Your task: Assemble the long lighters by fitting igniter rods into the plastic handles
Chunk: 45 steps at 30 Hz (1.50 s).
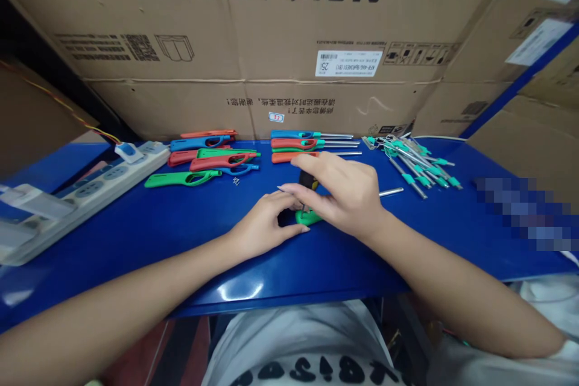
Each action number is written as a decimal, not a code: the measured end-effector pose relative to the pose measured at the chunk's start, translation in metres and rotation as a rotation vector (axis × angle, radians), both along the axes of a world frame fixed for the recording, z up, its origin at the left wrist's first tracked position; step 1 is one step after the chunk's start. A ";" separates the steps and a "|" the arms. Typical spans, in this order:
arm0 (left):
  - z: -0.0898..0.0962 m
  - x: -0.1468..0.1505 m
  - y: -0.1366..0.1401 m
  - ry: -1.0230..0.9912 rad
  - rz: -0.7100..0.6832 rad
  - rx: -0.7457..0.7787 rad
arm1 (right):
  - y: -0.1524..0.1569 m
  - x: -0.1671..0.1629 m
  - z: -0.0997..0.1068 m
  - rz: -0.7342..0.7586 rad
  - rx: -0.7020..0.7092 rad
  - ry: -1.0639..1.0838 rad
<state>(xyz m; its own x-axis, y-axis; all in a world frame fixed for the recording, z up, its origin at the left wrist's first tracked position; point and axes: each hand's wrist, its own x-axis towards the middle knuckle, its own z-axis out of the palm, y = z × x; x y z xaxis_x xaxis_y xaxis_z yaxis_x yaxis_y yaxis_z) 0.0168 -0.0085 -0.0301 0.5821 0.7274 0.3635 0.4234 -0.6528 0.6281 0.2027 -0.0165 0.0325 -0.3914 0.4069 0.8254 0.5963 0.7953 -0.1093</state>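
A green lighter (310,217) lies on the blue table, partly covered by my hands; a metal tube (391,192) sticks out to the right, in line with it. My left hand (262,224) is closed around the lighter's left end, thumb along its near side. In my right hand (350,196) is a screwdriver (308,180) with a black and yellow handle, gripped upright. Its shaft points down onto the green handle; the tip's exact contact is too small to make out. Just behind my hands lie several lighters with metal tubes, among them a red one (294,144) and an orange one (283,157).
Several lighter handles without tubes, including a green one (181,178), lie at the left back. Metal tubes with teal parts (418,163) are heaped at the right. A white power strip (104,184) runs along the left. Behind stands a large cardboard box (253,66).
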 end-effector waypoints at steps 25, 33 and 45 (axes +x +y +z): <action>0.001 0.003 -0.008 0.087 0.035 0.044 | -0.011 0.000 0.015 0.003 -0.155 -0.082; 0.001 0.004 -0.009 0.087 0.036 0.026 | -0.009 -0.001 0.011 -0.039 -0.095 -0.092; 0.005 0.005 -0.008 0.138 0.040 0.045 | -0.002 0.004 0.010 0.293 -0.483 0.127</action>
<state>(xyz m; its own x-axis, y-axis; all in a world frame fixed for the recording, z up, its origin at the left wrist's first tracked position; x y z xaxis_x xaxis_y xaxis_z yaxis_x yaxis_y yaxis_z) 0.0215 -0.0160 -0.0252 0.5997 0.7357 0.3148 0.5298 -0.6598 0.5328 0.2069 -0.0183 0.0429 -0.4546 0.6388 0.6207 0.3175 0.7673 -0.5572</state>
